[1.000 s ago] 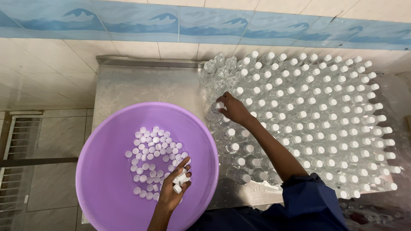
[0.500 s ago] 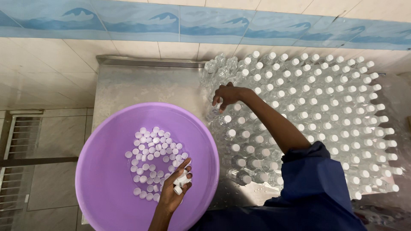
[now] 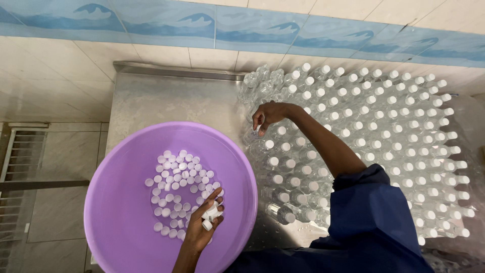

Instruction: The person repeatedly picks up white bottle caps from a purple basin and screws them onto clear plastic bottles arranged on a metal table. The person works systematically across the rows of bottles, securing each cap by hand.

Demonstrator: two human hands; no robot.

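Observation:
A large purple basin [image 3: 121, 212] sits low in view with several loose white caps [image 3: 177, 187] in its bottom. My left hand [image 3: 204, 225] rests inside the basin and holds a few white caps in its fingers. My right hand [image 3: 267, 115] reaches out over a dense block of clear plastic bottles [image 3: 364, 146], fingers pinched on a white cap at the top of a bottle at the block's left edge. Most bottles wear white caps; a few at the far left corner [image 3: 260, 81] look uncapped.
The bottles and basin stand on a steel table [image 3: 161, 103] set against a tiled wall with a blue wave band [image 3: 166, 23]. A metal grate [image 3: 15, 172] lies on the tiled floor at the left. My blue sleeve [image 3: 374, 217] covers the lower right.
My right hand moved from a bottle nearer me up to one further along the block's left edge. The left hand stayed in the basin with its caps.

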